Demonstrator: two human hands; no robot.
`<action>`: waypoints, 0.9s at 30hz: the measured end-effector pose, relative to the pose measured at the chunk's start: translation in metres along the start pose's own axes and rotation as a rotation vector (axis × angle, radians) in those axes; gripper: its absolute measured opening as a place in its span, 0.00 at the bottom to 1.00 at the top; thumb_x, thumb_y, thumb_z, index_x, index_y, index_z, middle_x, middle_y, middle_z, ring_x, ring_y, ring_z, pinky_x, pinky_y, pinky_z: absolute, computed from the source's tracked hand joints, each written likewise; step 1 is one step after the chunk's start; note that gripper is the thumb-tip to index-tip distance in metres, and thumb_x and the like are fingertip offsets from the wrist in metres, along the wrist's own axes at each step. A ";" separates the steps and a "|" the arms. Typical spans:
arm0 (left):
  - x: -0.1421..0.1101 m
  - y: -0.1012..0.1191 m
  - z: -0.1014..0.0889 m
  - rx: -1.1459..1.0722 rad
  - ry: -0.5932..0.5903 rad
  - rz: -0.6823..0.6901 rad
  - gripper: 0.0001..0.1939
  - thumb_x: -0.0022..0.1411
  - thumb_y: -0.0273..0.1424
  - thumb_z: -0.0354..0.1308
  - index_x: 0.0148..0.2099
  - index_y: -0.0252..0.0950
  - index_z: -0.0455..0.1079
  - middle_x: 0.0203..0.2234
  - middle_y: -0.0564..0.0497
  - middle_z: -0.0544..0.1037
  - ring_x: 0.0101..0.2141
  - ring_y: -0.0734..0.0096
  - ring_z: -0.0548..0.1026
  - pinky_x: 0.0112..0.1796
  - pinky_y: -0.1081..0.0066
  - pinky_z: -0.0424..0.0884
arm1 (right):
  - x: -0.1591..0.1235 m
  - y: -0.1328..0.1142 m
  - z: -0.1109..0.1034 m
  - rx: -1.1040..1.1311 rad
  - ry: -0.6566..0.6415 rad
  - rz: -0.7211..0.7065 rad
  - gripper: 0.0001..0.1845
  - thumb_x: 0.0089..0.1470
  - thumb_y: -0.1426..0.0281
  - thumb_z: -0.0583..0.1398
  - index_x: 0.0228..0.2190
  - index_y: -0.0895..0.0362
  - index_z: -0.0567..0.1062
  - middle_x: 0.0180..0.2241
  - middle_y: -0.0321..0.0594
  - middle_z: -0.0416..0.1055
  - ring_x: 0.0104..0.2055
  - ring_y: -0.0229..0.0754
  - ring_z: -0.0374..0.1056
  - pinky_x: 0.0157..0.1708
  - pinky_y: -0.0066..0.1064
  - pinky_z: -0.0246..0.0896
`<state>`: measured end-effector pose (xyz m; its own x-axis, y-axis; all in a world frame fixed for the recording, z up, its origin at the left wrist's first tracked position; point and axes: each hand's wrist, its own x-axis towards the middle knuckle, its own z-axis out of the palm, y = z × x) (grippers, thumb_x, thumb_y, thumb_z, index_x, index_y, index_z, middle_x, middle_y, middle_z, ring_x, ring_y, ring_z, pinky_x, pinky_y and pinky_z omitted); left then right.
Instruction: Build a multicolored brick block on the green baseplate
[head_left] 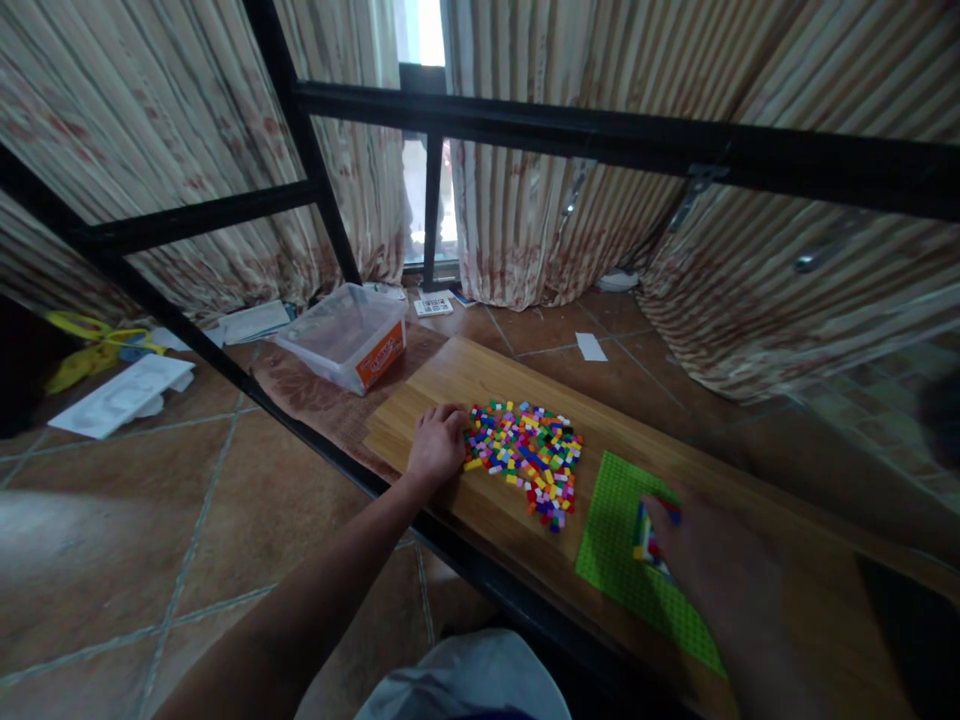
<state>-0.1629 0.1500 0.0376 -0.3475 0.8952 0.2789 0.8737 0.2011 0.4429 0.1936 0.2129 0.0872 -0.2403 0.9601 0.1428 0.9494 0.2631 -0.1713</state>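
A heap of small colourful toy building bricks [525, 445] lies on the wooden table. At its left edge rests my left hand [440, 443], fingers curled down against the outermost bricks; whatever is under the fingertips is hidden. To the right of the heap, a green studded baseplate [611, 520] lies flat. Over it, my right hand [701, 545] is blurred, its thumb and fingers closed around a small multicoloured brick build [651, 545] on the plate. The hand covers part of this build, with white, blue, red and yellow pieces showing.
A clear plastic tub [341, 335] with an orange label stands on a brown mat beyond the table's left end. Black metal bars [525, 120] cross in front of the curtains. A dark flat object [900, 620] lies at the table's right end.
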 end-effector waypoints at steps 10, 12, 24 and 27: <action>0.003 -0.002 -0.001 0.018 0.006 -0.026 0.17 0.63 0.23 0.50 0.48 0.41 0.77 0.49 0.46 0.77 0.50 0.57 0.73 0.53 0.57 0.69 | 0.049 -0.136 0.044 0.285 -0.011 -0.202 0.16 0.62 0.69 0.56 0.49 0.55 0.77 0.48 0.47 0.75 0.50 0.48 0.70 0.53 0.39 0.62; 0.005 -0.003 -0.001 0.030 0.024 -0.012 0.17 0.63 0.24 0.50 0.49 0.39 0.76 0.50 0.45 0.77 0.51 0.55 0.73 0.53 0.56 0.69 | 0.049 -0.147 0.053 0.293 -0.020 -0.216 0.14 0.60 0.69 0.59 0.46 0.54 0.78 0.48 0.47 0.74 0.52 0.49 0.67 0.55 0.41 0.60; 0.009 -0.004 -0.001 0.091 0.021 0.030 0.17 0.63 0.25 0.48 0.49 0.36 0.75 0.49 0.41 0.77 0.50 0.52 0.73 0.50 0.54 0.70 | 0.011 -0.133 0.073 0.526 -0.023 -0.294 0.16 0.58 0.78 0.56 0.40 0.53 0.81 0.48 0.44 0.72 0.54 0.46 0.66 0.59 0.39 0.61; 0.010 -0.003 -0.001 0.099 0.018 0.026 0.17 0.63 0.25 0.49 0.49 0.36 0.75 0.49 0.41 0.77 0.50 0.52 0.73 0.50 0.55 0.70 | 0.011 -0.124 0.073 0.585 -0.016 -0.250 0.19 0.57 0.80 0.54 0.41 0.52 0.81 0.50 0.42 0.72 0.54 0.44 0.68 0.59 0.37 0.61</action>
<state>-0.1698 0.1577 0.0400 -0.3295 0.8935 0.3051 0.9116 0.2170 0.3490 0.0582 0.1972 0.0388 -0.4480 0.8629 0.2339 0.5974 0.4835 -0.6398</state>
